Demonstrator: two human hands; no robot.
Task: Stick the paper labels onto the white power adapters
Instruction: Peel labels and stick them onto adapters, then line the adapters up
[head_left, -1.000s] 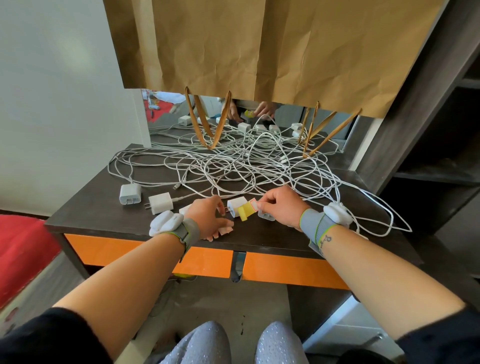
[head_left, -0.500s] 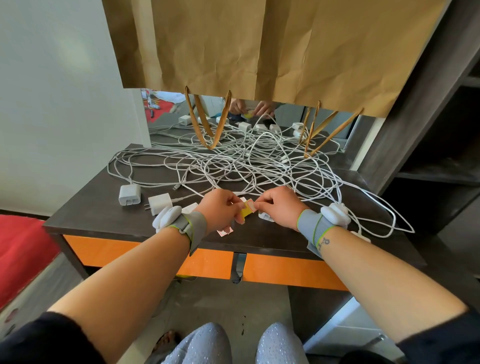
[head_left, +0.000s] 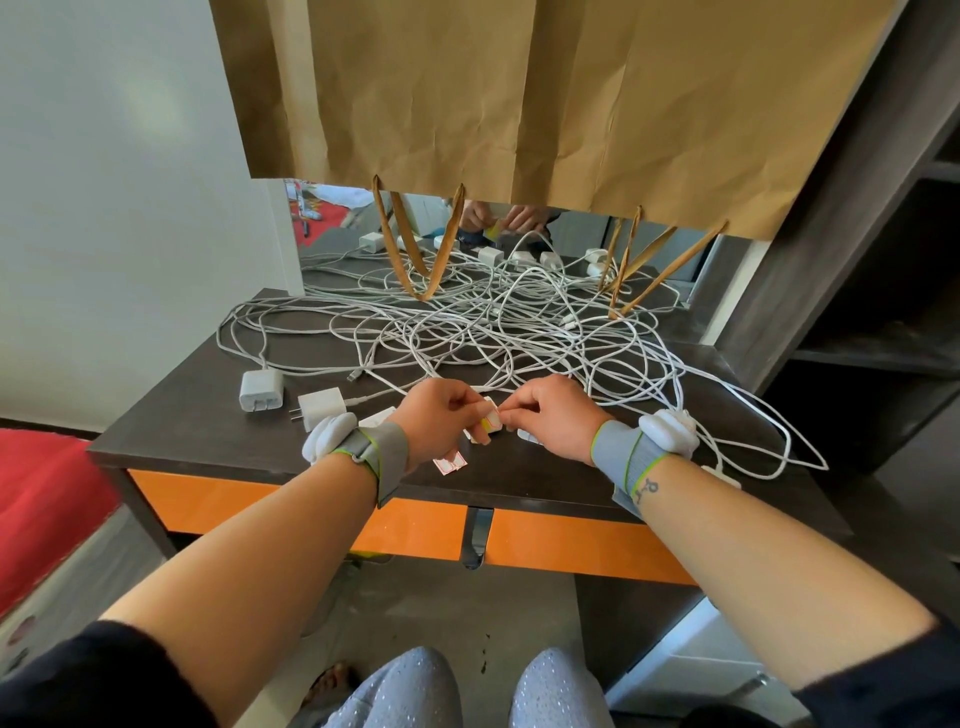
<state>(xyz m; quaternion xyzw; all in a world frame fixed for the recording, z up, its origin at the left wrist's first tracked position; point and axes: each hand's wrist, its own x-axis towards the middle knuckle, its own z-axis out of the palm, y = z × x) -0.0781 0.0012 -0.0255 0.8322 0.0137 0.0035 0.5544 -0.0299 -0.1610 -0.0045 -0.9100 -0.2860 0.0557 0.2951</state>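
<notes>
A small paper label (head_left: 497, 414) is pinched between the fingertips of the left hand (head_left: 441, 415) and the right hand (head_left: 553, 418), just above the front of the dark desk (head_left: 208, 421), with a yellow backing strip (head_left: 487, 424) held under the left thumb; the label appears to be in the middle of being peeled, not yet stuck on. 2 loose labels (head_left: 451, 463) lie at the desk edge below the left wrist. 2 white power adapters (head_left: 262, 391) (head_left: 322, 408) sit at the left with no label visible, and another adapter (head_left: 530, 435) is partly hidden under the right hand. Behind lies a tangle of white cables (head_left: 493, 332). Most of the labelling is judged to remain
</notes>
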